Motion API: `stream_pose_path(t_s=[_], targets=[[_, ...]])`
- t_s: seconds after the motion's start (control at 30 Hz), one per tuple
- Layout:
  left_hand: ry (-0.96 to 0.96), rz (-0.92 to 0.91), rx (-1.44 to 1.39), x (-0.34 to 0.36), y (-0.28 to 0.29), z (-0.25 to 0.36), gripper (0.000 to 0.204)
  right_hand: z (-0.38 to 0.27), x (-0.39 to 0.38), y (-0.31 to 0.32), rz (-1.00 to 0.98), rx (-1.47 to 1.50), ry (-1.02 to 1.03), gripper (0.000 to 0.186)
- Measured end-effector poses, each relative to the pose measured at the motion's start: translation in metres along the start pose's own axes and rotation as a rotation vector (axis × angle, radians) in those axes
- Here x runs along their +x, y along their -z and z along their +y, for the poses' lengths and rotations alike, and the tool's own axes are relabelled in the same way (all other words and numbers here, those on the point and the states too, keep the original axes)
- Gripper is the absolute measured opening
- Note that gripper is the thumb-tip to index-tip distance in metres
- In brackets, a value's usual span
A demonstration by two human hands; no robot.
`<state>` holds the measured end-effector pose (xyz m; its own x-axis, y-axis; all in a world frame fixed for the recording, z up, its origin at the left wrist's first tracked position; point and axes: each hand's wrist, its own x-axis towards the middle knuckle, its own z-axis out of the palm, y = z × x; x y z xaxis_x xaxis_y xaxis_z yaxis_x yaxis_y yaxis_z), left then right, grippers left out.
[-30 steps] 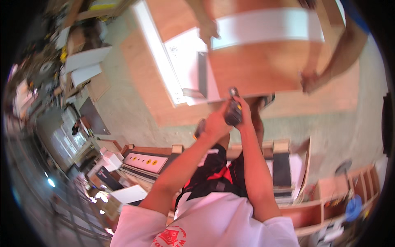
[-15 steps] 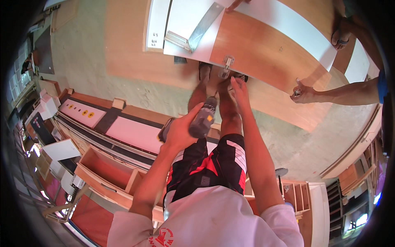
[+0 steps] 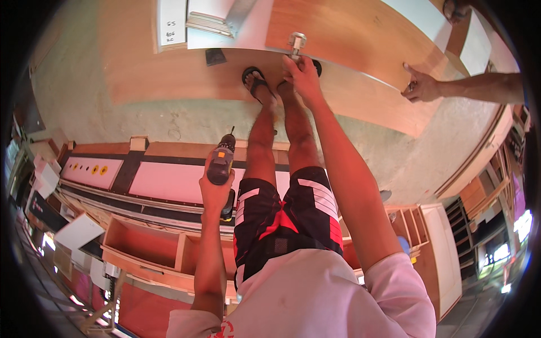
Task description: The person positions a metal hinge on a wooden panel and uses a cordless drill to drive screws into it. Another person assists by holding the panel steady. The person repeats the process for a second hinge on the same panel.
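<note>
My left hand [image 3: 214,190] grips a dark cordless drill [image 3: 222,162] with an orange patch and an upright bit, low beside my left thigh. Ahead of me, my right hand [image 3: 305,79] has its fingers closed on a metal hinge [image 3: 297,43] at the near edge of a wooden panel [image 3: 347,35] with white sections. Folded metal pieces [image 3: 207,23] lie on the white part at left, and a small dark piece [image 3: 214,56] is below them. Another person's hand [image 3: 420,85] is at the panel's edge on the right.
My sandalled feet [image 3: 253,79] stand on a large plywood sheet [image 3: 141,79] on the concrete floor [image 3: 84,112]. Long boards [image 3: 149,180], a wooden drawer box [image 3: 138,245] and shelf frames [image 3: 403,225] surround me low down. A second co-worker's hand [image 3: 453,11] shows at top right.
Both my hands were on the drill a second ago. My right hand let go and moved up to the hinge, while my left carried the drill down and left.
</note>
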<state>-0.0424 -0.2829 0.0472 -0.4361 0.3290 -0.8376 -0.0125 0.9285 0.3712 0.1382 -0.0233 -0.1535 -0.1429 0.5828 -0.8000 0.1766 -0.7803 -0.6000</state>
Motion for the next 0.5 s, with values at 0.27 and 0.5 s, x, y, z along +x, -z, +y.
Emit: stream_pose_path(t_s=[0.27, 0.5], targets=[[-0.166, -0.063, 0.164, 0.018, 0.005, 0.009, 0.078, 0.031, -0.019, 0.009, 0.176, -0.284, 0.096, 0.053], [-0.303, -0.161, 0.223, 0.013, -0.013, 0.039, 0.081, 0.037, -0.067, 0.089, 0.277, -0.284, 0.09, 0.042]])
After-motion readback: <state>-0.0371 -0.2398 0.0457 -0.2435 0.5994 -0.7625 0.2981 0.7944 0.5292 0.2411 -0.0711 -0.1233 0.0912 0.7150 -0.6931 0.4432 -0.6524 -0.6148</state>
